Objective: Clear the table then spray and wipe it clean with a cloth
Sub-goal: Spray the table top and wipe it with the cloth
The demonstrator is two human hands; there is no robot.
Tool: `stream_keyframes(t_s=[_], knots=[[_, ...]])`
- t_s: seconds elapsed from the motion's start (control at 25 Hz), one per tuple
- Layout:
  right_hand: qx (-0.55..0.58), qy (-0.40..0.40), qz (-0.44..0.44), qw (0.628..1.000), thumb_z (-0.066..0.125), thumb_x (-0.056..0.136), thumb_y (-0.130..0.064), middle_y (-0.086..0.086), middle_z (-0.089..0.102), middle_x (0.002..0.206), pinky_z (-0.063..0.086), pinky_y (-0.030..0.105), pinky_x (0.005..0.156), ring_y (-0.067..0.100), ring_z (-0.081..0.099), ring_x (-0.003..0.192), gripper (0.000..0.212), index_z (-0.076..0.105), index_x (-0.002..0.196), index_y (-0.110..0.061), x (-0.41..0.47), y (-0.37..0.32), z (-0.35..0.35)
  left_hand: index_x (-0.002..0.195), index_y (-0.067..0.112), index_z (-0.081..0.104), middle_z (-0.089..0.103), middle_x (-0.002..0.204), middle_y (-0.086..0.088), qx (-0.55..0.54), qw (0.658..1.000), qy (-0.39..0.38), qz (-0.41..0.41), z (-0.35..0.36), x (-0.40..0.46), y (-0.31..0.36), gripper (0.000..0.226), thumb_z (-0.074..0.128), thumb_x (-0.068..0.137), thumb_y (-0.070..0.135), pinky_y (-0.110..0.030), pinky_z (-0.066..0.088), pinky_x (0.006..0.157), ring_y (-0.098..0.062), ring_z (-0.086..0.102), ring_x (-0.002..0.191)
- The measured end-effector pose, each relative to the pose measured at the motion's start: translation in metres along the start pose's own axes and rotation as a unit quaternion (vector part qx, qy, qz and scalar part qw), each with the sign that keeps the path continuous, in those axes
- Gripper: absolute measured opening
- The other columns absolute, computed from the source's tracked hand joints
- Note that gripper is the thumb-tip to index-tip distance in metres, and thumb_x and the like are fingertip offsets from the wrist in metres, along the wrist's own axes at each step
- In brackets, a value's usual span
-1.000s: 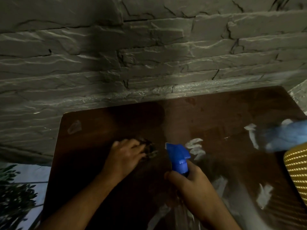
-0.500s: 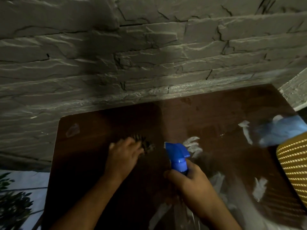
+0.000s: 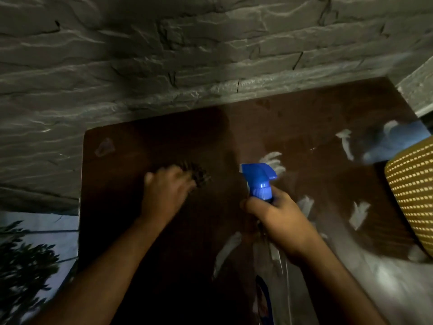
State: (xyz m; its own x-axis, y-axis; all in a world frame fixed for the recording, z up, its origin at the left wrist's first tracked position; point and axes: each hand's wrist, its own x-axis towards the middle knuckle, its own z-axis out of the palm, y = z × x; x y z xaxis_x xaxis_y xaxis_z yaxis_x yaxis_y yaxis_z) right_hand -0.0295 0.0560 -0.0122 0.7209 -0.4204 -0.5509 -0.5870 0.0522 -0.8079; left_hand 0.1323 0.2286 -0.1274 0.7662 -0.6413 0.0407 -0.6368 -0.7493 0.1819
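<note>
The dark brown table (image 3: 293, 118) stands against a grey stone wall. My left hand (image 3: 168, 188) presses a dark patterned cloth (image 3: 199, 175) onto the tabletop left of centre; only a small part of the cloth shows past my fingers. My right hand (image 3: 278, 214) grips the neck of a spray bottle (image 3: 259, 181) with a blue trigger head, held upright above the table's middle; the bottle's clear body runs down under my wrist. White reflections streak the glossy surface on the right.
The grey stone wall (image 3: 164, 66) borders the table's far edge. A yellow woven object (image 3: 412, 198) overhangs the right edge, with something blue (image 3: 396, 141) beyond it. A plant (image 3: 23, 266) and pale floor lie off the left edge.
My left hand has slid the cloth a little away from me, toward the wall. The right hand keeps the spray bottle in about the same place.
</note>
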Motion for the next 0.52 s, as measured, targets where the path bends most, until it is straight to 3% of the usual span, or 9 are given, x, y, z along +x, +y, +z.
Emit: stream_keyframes(t_s=[0.08,0.16,0.24,0.36,0.44,0.52], knots=[[-0.009,0.008,0.002,1.000,0.064,0.065,-0.033,0.003,0.058,0.057,0.047,0.043,0.059,0.023,0.057,0.055,0.014,0.060,0.067,-0.019,-0.005,0.007,0.004,0.111,0.026,0.067,0.061,0.113,-0.006,0.000,0.994,0.017,-0.104,0.001,0.053,-0.015,0.039,0.039,0.093,0.047,-0.043,0.036,0.084,-0.032,0.057,0.098],[-0.010,0.006,0.002,1.000,0.064,0.062,-0.035,0.009,0.059,0.060,0.048,0.046,0.060,0.028,0.058,0.058,0.027,0.059,0.074,-0.011,-0.010,0.014,0.006,0.114,0.027,0.065,0.059,0.117,-0.007,-0.019,0.989,0.003,-0.147,0.001,0.091,0.004,0.034,0.043,0.095,0.044,-0.041,0.034,0.087,-0.032,0.054,0.103],[-0.003,0.008,0.011,1.000,0.064,0.061,-0.033,0.013,0.059,0.062,0.050,0.048,0.059,0.031,0.058,0.058,0.032,0.058,0.078,-0.006,-0.019,0.019,0.006,0.107,0.028,0.064,0.058,0.111,-0.005,-0.004,0.995,-0.022,-0.095,0.004,0.075,0.048,0.027,0.047,0.093,0.043,-0.041,0.035,0.084,-0.029,0.055,0.097],[0.045,-0.004,0.028,0.999,0.062,0.065,-0.023,0.014,0.056,0.062,0.051,0.038,0.051,0.030,0.056,0.056,0.027,0.056,0.079,-0.001,-0.036,0.022,-0.002,0.106,0.031,0.066,0.060,0.101,0.003,-0.042,0.995,-0.063,0.069,0.000,-0.032,0.074,0.021,0.055,0.090,0.040,-0.041,0.038,0.078,-0.024,0.057,0.089],[0.049,-0.020,0.034,0.998,0.060,0.066,-0.022,0.018,0.057,0.063,0.051,0.038,0.051,0.032,0.057,0.056,0.031,0.056,0.083,0.003,-0.045,0.027,-0.010,0.104,0.028,0.069,0.063,0.098,0.002,-0.063,0.996,-0.024,0.065,-0.006,-0.057,0.039,0.024,0.055,0.088,0.039,-0.039,0.038,0.074,-0.026,0.059,0.083],[0.038,-0.022,0.038,0.998,0.060,0.066,-0.023,0.021,0.061,0.064,0.055,0.045,0.055,0.036,0.060,0.057,0.033,0.058,0.085,0.004,-0.051,0.034,-0.015,0.106,0.026,0.070,0.063,0.106,-0.003,-0.018,0.999,0.000,-0.046,-0.007,-0.017,0.001,0.027,0.051,0.093,0.039,-0.041,0.035,0.079,-0.030,0.059,0.090]])
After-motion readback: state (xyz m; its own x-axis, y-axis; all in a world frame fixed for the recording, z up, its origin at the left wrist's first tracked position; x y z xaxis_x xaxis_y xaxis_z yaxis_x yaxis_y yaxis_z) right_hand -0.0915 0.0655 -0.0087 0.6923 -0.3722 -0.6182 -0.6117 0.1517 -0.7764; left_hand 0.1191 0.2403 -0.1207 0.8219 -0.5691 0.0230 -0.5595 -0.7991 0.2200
